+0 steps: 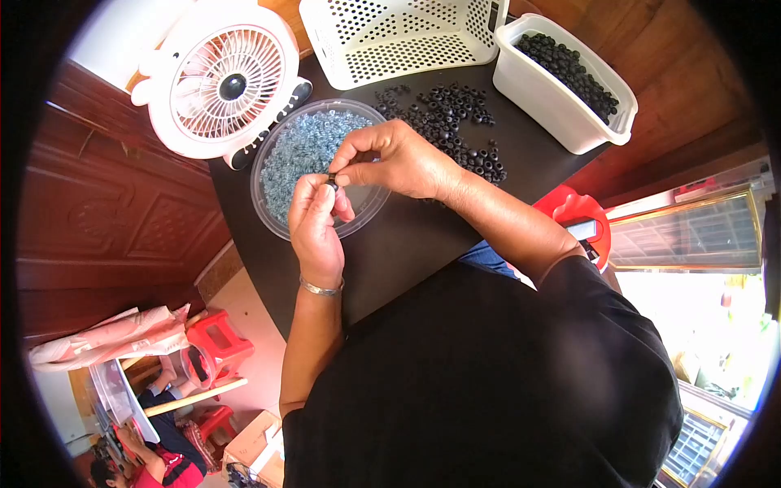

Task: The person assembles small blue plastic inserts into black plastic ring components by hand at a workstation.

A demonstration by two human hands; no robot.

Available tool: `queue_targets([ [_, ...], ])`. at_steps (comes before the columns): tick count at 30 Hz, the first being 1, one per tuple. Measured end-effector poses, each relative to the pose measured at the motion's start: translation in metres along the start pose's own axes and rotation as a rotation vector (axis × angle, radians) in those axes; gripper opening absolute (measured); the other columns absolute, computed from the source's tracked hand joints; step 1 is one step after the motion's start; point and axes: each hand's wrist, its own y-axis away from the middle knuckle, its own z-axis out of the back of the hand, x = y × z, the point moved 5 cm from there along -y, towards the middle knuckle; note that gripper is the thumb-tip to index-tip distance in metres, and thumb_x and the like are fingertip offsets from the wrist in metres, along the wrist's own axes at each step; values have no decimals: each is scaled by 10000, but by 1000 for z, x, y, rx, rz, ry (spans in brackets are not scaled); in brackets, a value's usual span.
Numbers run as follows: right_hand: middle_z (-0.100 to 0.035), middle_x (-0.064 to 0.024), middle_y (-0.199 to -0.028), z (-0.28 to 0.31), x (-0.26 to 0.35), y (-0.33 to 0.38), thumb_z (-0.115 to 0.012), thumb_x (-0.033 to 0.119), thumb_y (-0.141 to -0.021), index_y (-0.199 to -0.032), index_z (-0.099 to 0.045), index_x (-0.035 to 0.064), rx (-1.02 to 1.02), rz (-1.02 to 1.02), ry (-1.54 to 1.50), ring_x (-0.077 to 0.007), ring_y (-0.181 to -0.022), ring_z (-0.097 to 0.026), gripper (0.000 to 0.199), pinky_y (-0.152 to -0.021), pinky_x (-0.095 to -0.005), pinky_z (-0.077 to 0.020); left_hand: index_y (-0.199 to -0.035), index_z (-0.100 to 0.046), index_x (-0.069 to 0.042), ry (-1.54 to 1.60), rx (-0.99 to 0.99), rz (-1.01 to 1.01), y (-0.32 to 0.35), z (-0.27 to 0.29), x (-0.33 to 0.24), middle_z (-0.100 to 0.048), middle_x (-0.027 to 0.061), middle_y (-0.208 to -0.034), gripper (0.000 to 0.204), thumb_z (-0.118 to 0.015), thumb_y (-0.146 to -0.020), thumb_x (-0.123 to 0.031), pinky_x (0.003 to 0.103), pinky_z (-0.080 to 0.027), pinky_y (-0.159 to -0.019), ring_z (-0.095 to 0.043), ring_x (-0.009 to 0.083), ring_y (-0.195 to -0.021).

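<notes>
My left hand (316,236), with a silver bracelet at its wrist, is closed on a small black ring-like part (332,184). The thumb and forefinger of my right hand (407,163) pinch the same spot from above; the fingertips partly cover the part. Both hands are over the near side of a round clear bowl (363,216). Many small clear bluish plastic pieces (294,154) fill much of the bowl. Loose black ring-like parts (455,118) lie scattered on the dark table (390,276), beyond my right hand.
A white tub (533,106) of black parts stands at the far right, beside a white perforated basket (407,61). The pink-and-white fan (228,89) is at the far left. Red stools (218,342) and another person (175,464) are at lower left. Something red (598,215) stands right of the table.
</notes>
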Motion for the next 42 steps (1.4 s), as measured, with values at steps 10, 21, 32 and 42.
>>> queue_targets([
  [10, -635, -61, -800, -15, 15, 9, -747, 71, -696, -878, -634, 46, -220, 381, 467, -211, -757, -648, 216, -682, -304, -524, -950, -512, -28, 62, -63, 8, 0, 1, 0, -533, 39, -756, 182, -479, -953, -207, 256, -410, -627, -485, 112, -664],
  [21, -615, -100, -810, -27, 14, 14, -723, 81, -683, -858, -599, 44, -287, 531, 711, -300, -755, -622, 217, -652, -385, -515, -1008, -510, -20, -88, -80, -61, 7, 5, 10, -526, 15, -863, 187, -385, -980, -157, 221, -404, -670, -504, 87, -771],
  [32, -581, -89, -753, -32, 17, 19, -691, 120, -663, -798, -575, 59, -278, 664, 763, -282, -721, -596, 188, -636, -378, -495, -938, -499, -38, -51, -134, -107, 10, -4, 5, -474, -4, -789, 158, -416, -972, -169, 207, -357, -614, -432, 62, -686],
  [42, -593, -84, -781, 0, 41, 42, -704, 120, -654, -810, -599, 69, -339, 619, 881, -284, -743, -604, 196, -644, -379, -505, -1002, -504, -25, -116, 53, -94, 8, -15, 8, -506, 26, -802, 177, -462, -967, -193, 225, -391, -648, -482, 85, -712],
])
